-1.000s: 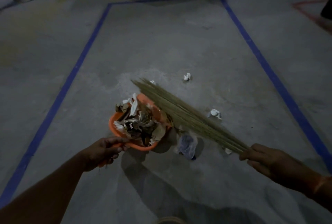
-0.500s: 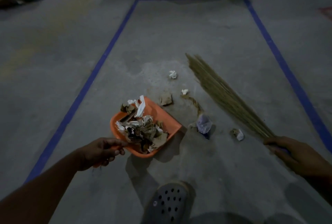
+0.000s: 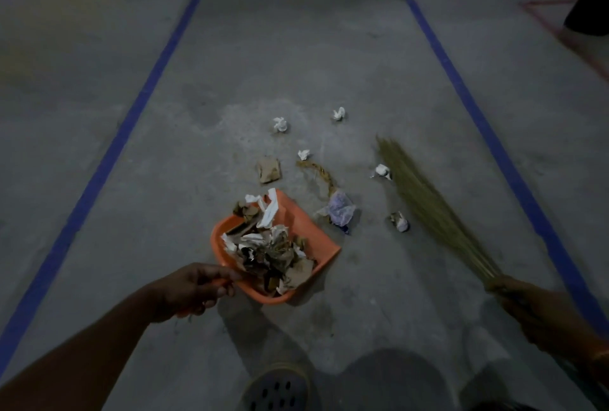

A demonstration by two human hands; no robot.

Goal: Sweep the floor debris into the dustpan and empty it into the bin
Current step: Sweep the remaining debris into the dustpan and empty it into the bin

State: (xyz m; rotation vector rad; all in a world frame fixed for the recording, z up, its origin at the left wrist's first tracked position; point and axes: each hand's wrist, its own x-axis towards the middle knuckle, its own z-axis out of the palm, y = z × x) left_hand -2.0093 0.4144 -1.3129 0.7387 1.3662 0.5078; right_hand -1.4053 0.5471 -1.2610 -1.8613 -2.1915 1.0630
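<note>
The left hand [image 3: 194, 288] holds the orange dustpan [image 3: 306, 229] (full of scraps) — the right hand [image 3: 530, 305] grips the broom [image 3: 425, 199] beside paper bits [image 3: 280, 124] on the floor [image 3: 296, 58].

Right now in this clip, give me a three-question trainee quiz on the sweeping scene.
1. True or false: the orange dustpan is empty.
2. Which hand grips the broom? A) left hand B) right hand
3. Fill in: the purple wrapper lies on the floor between the dustpan and the ____.

Key: 1 false, it holds paper and leaf scraps; 2 B; 3 broom.
</note>
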